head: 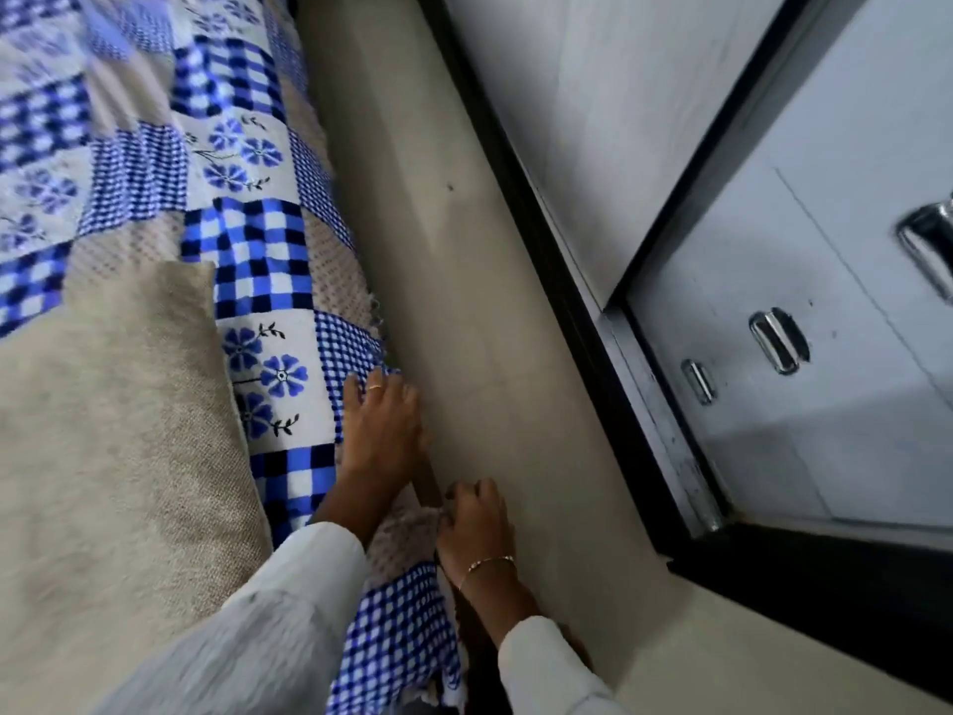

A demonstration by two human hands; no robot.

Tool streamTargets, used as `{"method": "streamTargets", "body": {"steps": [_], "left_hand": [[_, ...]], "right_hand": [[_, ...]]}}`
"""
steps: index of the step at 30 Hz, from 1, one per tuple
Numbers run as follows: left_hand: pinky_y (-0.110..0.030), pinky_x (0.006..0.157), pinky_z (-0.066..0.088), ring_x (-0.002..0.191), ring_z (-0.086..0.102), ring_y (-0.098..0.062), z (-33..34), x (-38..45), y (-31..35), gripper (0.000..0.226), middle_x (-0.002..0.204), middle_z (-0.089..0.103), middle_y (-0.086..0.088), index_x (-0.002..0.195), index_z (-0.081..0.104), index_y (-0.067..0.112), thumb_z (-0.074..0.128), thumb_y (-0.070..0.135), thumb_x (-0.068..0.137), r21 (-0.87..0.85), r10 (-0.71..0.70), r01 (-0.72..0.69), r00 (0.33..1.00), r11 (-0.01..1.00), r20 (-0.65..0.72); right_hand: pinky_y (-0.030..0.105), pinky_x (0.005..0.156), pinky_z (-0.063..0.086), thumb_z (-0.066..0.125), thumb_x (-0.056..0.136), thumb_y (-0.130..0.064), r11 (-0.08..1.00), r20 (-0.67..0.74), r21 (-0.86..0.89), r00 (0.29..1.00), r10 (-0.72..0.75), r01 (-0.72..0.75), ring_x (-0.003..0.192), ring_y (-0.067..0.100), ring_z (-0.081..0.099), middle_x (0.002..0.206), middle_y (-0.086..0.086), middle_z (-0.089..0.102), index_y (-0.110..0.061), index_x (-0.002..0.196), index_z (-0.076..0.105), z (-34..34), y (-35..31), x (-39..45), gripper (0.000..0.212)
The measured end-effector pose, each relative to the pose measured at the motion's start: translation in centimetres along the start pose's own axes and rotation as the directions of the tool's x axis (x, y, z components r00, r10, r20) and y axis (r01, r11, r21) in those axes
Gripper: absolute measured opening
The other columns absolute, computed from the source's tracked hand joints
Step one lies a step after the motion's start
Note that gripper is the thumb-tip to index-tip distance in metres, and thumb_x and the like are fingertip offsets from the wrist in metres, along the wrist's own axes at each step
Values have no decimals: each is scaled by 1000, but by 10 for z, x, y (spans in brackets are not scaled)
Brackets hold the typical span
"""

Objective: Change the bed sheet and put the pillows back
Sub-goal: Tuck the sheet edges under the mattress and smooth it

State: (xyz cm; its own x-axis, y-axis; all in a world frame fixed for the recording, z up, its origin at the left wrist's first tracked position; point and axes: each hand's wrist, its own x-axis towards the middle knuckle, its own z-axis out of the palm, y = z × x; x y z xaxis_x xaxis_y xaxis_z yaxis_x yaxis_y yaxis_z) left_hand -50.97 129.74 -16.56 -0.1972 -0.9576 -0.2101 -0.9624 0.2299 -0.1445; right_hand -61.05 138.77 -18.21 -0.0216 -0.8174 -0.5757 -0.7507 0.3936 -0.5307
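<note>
sheet (247, 250) edge is pressed flat by left hand (381, 425), gripped by right hand (477, 528) just beside it, likely for tucking; pillow (118, 430) left of both.

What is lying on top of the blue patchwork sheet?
A beige pillow lies on the sheet, and the left hand presses its edge. The right hand grips the edge. The mattress underneath is covered.

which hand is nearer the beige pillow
Left. The left hand rests on the blue patchwork sheet just right of the beige pillow; the right hand is farther right, at the bed's edge.
</note>
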Motion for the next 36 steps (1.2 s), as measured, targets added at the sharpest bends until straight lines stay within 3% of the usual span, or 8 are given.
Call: {"method": "streamTargets", "body": {"steps": [6, 12, 17, 21, 24, 29, 33, 36], "left_hand": [[-58, 111, 12, 140, 16, -44, -3, 24, -60, 69, 150, 26, -24, 139, 39, 5, 60, 41, 84, -239, -333, 307, 940, 921, -72], [-49, 115, -1, 143, -11, -35, -14, 58, -91, 67, 158, 1, -4, 149, 18, 19, 47, 43, 93, -274, -257, 278, 960, 921, 112], [-61, 85, 49, 130, 30, -39, -36, 130, -140, 64, 139, 42, -17, 130, 42, 11, 47, 40, 73, -338, -234, 213, 972, 917, -22], [-58, 99, 38, 134, 29, -37, -36, 205, -207, 81, 143, 40, -18, 138, 36, 5, 28, 64, 83, -475, -527, 469, 850, 745, 12], [-49, 114, 9, 144, 5, -26, -28, 242, -246, 115, 155, 19, -5, 146, 26, 13, -8, 88, 66, -512, -647, 588, 758, 626, 80], [-50, 112, -8, 143, -1, -27, -24, 291, -273, 83, 155, 13, 2, 148, 8, 36, 18, 81, 79, -395, -423, 414, 903, 820, 68], [-54, 110, 0, 142, 2, -36, -35, 339, -279, 89, 158, 5, 8, 148, 8, 38, 42, 74, 73, -367, -287, 259, 958, 893, -22], [-56, 109, 14, 140, 12, -37, -47, 382, -287, 80, 158, 6, 8, 144, 26, 31, 43, 68, 75, -275, -128, 97, 987, 956, -99]], "right_hand": [[28, 92, 40, 45, 94, -20, 986, 71, 1, 984, -165, 166, 112, 25, 49, 124, 9, 45, -12, 116, 54, -38, -32, 36, 25], [27, 92, 39, 45, 94, -18, 967, 140, 13, 957, -254, 255, 110, 24, 50, 122, 9, 46, -9, 115, 55, -84, -90, 88, 24], [25, 95, 34, 43, 95, -16, 942, 183, -15, 927, -327, 335, 114, 25, 49, 122, 13, 48, -7, 118, 56, -112, -166, 177, 28], [25, 91, 36, 45, 94, -15, 949, 152, 41, 937, -314, 311, 109, 24, 53, 117, 14, 55, -5, 110, 59, -113, -250, 278, 24], [27, 88, 37, 43, 97, -24, 967, 59, 78, 967, -247, 242, 107, 26, 54, 116, 15, 58, -6, 111, 58, -115, -308, 345, 27], [34, 97, 35, 40, 91, -51, 967, -73, 66, 967, -243, 248, 118, 31, 48, 126, 20, 52, 2, 124, 49, -123, -380, 437, 63], [37, 83, 41, 39, 98, -19, 926, -41, -84, 927, -372, 368, 99, 35, 57, 105, 22, 61, 4, 100, 59, -142, -381, 479, 30], [37, 78, 42, 44, 96, -17, 964, -33, -91, 966, -255, 251, 96, 36, 60, 103, 22, 63, 1, 98, 62, -159, -367, 501, 26]]}}
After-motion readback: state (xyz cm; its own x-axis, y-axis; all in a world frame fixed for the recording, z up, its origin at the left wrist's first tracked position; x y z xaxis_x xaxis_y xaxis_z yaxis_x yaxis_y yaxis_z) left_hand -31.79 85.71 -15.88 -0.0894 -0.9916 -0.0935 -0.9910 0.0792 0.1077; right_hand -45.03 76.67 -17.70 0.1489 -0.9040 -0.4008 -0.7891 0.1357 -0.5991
